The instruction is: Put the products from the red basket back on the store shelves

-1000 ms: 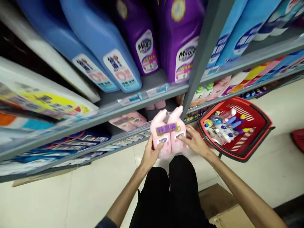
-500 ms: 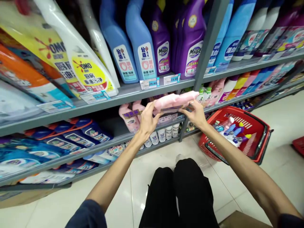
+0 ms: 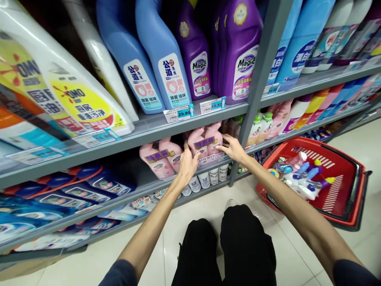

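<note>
**A:** Starting at the left, what's near you?

**B:** A pink pair of bottles (image 3: 159,163) stands on the shelf (image 3: 133,192), just left of your left grip (image 3: 188,163). That grip is clasped on the left side of the pink pack (image 3: 204,143), thumb in front, forearm reaching forward.

**A:** So the pack sits between your grips?

**B:** Yes, roughly upright at the shelf's front; whether its base bears fully, you can't tell. You seem to be squaring it into place.

**A:** And your right grip (image 3: 230,147)?

**B:** Clasped lightly on the pack's right side, thumb in front, palm down. A red basket (image 3: 348,174) stands farther right, nearer you.

**A:** Your next move?

**B:** Probably calls for even pressure from both sides, then fingers slipped out without tipping it.
</note>
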A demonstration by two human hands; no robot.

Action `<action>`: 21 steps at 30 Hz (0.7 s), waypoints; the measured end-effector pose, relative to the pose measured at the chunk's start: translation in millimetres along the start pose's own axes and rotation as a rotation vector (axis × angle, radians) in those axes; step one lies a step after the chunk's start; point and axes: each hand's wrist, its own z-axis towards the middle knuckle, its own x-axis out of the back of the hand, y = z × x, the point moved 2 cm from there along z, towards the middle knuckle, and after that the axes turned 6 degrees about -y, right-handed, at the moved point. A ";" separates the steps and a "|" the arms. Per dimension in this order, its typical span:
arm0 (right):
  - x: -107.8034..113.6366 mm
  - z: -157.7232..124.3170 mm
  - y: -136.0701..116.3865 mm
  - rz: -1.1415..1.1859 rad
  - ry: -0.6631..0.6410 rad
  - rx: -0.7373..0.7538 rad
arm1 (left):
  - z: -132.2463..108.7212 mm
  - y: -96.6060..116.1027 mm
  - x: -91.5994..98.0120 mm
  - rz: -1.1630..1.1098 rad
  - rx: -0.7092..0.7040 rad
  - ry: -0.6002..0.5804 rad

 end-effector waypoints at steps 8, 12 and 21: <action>-3.0 17.6 19.4 0.063 -0.061 -0.129 | 6.8 17.2 -11.0 0.127 0.270 -0.022; -3.1 15.2 25.7 -0.034 -0.041 -0.069 | 8.2 15.8 -14.9 0.187 0.240 0.056; -12.6 19.7 28.5 -0.316 -0.003 -0.032 | 12.1 6.4 -16.7 0.259 0.265 0.061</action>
